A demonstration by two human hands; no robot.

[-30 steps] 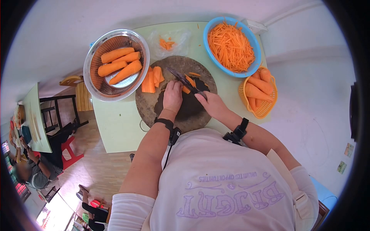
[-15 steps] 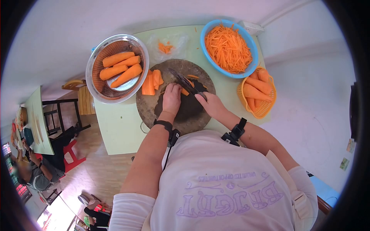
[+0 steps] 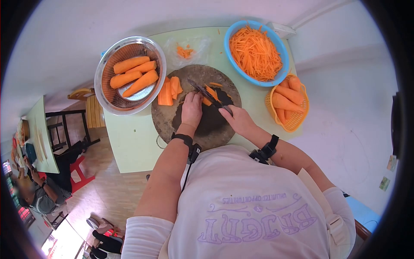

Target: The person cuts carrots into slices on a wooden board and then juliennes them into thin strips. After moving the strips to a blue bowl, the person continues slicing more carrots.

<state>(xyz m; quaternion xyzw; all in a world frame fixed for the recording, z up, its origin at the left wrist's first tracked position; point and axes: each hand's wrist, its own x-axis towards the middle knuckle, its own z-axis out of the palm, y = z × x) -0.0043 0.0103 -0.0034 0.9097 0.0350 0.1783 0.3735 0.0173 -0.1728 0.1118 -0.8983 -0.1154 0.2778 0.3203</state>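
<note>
Head view: dark knife (image 3: 204, 91) with long narrow blade in right grip (image 3: 239, 121), closed around handle, over round, grey-brown chopping board (image 3: 166, 122) on pale green surface (image 3: 129, 149). Left grip (image 3: 191, 111) beside blade, fingers bent; cannot tell whether gripping anything. Flat orange carrot slices (image 3: 165, 93) on board's upper left; slim orange carrot pieces (image 3: 211, 91) just right of blade.

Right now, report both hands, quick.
Left hand: curled beside the knife; whether it grips anything cannot be told.
Right hand: closed, holding the knife.
</note>
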